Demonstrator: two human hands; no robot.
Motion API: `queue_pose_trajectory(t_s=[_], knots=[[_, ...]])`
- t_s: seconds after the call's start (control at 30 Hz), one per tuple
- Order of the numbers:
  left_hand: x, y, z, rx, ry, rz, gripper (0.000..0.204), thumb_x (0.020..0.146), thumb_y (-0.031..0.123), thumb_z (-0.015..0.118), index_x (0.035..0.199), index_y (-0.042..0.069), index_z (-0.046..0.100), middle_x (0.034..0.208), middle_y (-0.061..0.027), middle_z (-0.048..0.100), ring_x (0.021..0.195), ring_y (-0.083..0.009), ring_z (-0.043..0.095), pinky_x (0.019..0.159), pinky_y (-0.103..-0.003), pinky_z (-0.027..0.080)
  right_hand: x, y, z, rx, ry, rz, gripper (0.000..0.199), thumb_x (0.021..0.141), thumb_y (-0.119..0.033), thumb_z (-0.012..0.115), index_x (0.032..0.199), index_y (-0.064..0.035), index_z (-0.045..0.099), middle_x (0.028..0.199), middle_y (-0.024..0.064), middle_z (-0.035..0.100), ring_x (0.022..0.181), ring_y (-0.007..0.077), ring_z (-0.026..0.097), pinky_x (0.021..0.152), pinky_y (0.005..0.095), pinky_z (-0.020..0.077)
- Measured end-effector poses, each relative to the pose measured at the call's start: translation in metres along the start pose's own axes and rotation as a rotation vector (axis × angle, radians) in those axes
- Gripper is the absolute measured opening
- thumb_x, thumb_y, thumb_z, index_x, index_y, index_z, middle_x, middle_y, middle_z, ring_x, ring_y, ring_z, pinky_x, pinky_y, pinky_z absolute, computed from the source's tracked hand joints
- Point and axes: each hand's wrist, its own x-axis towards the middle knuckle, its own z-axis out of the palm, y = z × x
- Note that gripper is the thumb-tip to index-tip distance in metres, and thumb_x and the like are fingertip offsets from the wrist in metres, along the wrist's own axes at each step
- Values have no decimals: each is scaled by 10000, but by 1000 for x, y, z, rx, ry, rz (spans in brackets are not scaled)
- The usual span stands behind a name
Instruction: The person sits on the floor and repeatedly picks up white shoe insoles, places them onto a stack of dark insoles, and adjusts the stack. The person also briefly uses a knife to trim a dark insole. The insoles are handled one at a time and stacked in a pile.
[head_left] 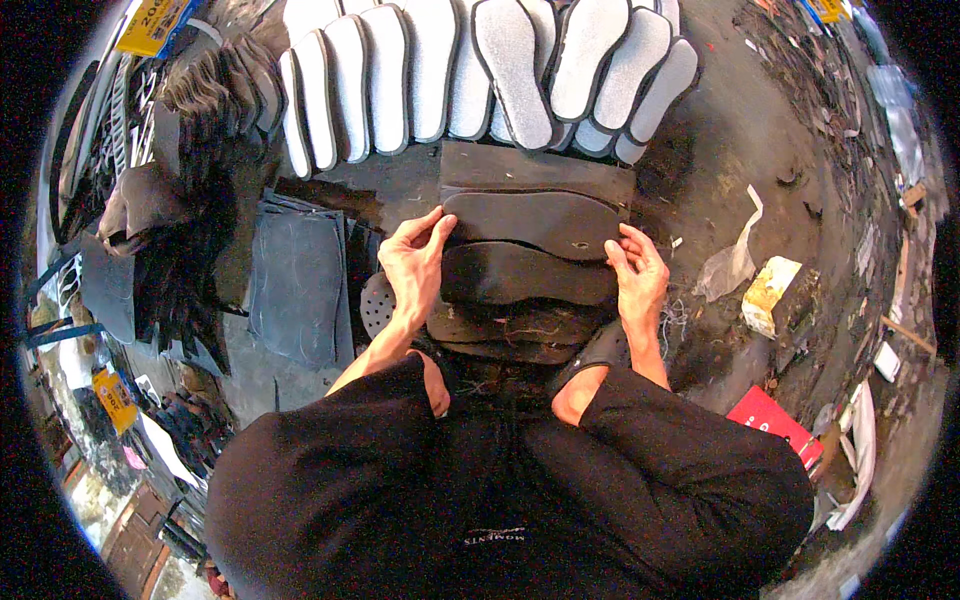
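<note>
Their left hand (412, 265) pinches dark sole (530, 217) at its 9 o'clock end; right hand (642, 280) pinches the 3 o'clock end. Pale soles (385, 75) at 12 o'clock, sheets (297, 285) at 9.

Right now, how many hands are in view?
2: the left hand at the left end of a dark sole, and the right hand at its right end. No others show.
</note>
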Motion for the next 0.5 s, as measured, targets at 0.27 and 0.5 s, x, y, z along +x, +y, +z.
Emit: queue_pose_trajectory(t_s=[0.27,0.5], knots=[[3,-2,-2,-19,-59,-94,349,929,234,866,1170,-12,809,1062,-114,819,923,-142,723,867,-304,565,3,7,6,-44,42,-31,402,933,-183,855,1300,-69,740,1031,92,775,923,154,718,802,307,592],[44,3,-19,261,-282,65,247,888,211,888,890,1,758,676,-17,678,603,-78,539,565,-310,450,33,-37,-12,-371,-168,181,460,860,-293,913,1173,-61,667,824,84,744,656,192,693,655,372,581]])
